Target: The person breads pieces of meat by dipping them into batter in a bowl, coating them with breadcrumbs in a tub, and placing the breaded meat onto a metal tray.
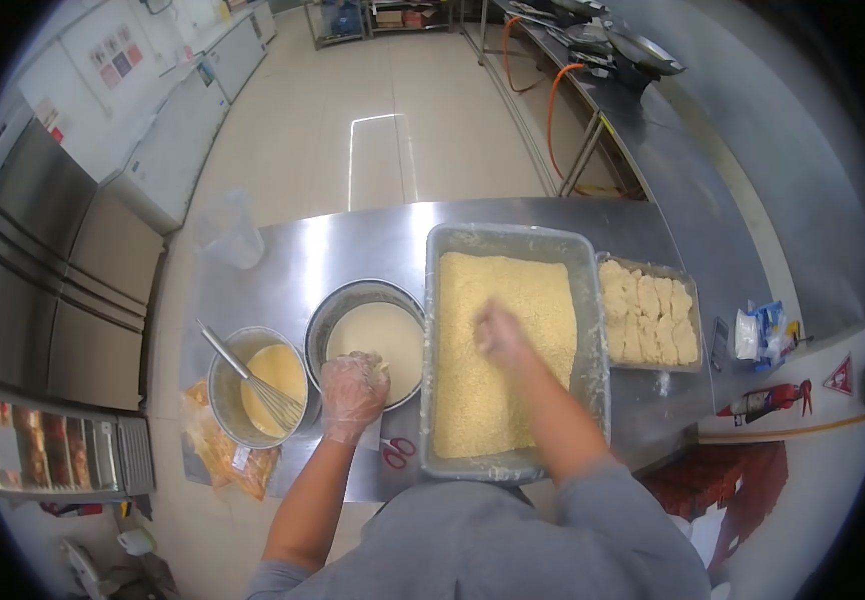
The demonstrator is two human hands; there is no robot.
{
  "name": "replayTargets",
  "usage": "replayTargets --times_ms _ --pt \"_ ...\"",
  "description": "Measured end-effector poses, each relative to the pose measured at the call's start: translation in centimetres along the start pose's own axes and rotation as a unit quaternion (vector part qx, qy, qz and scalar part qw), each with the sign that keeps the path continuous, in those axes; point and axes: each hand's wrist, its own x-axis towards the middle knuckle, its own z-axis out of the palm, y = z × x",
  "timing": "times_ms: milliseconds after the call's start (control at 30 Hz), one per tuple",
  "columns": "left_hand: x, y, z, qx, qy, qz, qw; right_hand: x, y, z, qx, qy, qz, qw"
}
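Observation:
My left hand, in a clear plastic glove, is over the near left rim of a round metal pot holding pale powder or batter. Its fingers are curled round something pale that I cannot make out. My right hand is above the yellow crumbs that fill a large grey tub; motion blurs its fingers. Further left, a metal pot of yellow liquid has a whisk leaning in it. Right of the tub, a tray holds rows of pale coated pieces.
Red-handled scissors lie between the pots and the tub. A plastic bag is at the left table edge, a clear jug at the far left corner. Packets and a phone-like object lie right of the tray.

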Motion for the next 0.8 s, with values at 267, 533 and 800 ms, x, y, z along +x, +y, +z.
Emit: replayTargets --times_ms 267,533,800 --pt "-0.2 -0.2 -0.1 0.004 -0.002 -0.01 1.0 -2.2 -2.0 -3.1 -0.063 0.02 -0.051 0.997" --pt "0.1 0.1 0.1 0.01 -0.007 -0.01 1.0 -3.3 1.0 -4.6 -0.179 0.066 -0.008 0.982" --pt "0.2 0.4 -0.1 0.014 0.018 -0.007 1.0 -3.1 0.7 -10.8 -0.505 0.106 -0.144 0.844"
